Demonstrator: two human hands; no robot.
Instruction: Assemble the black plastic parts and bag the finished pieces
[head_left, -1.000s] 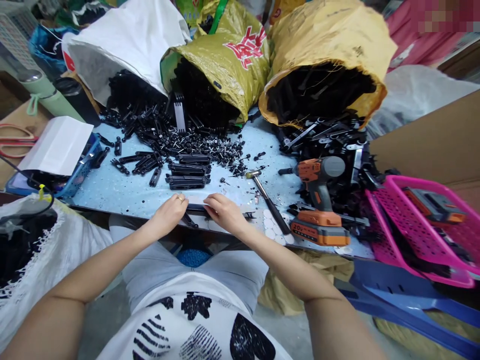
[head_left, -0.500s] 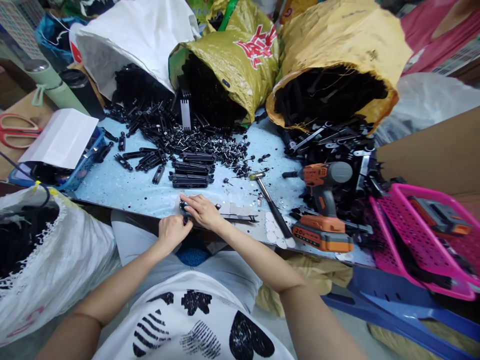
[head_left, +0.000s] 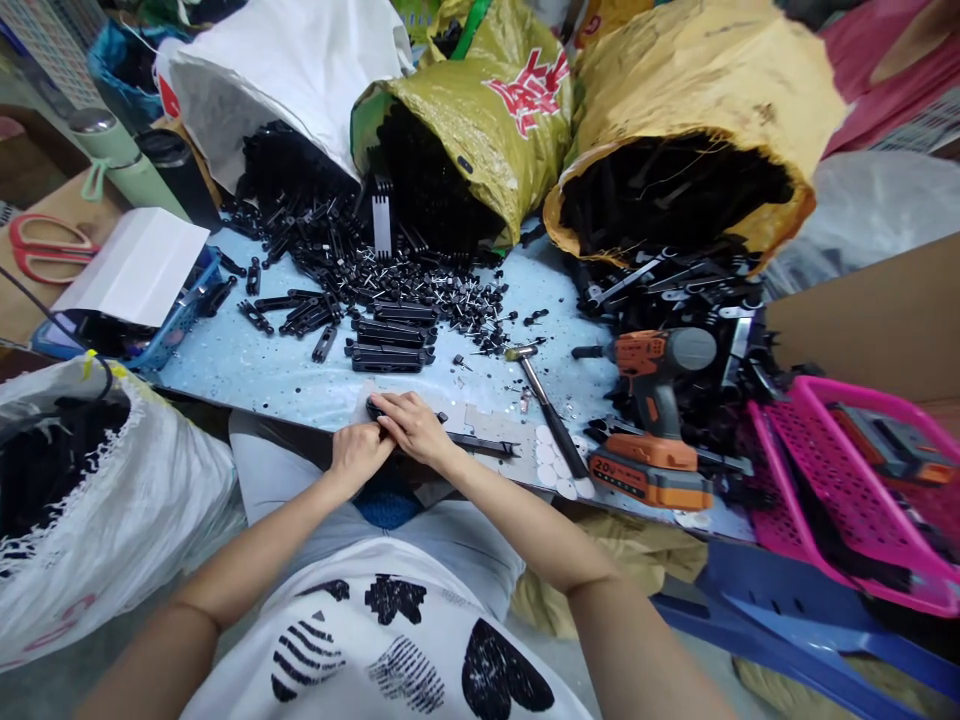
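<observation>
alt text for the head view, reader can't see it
The left hand and right hand meet on a long black part at the near edge of the blue table; a hammer and orange drill lie to the right.

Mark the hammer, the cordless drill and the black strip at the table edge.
hammer (head_left: 550,415), head view, middle of handle.
cordless drill (head_left: 665,410), head view, grip.
black strip (head_left: 484,442), head view, exposed right end.

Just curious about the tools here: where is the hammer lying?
In the head view, the hammer lies on the light blue table just right of the person's right hand, head pointing away, with the orange drill on its right.
</observation>
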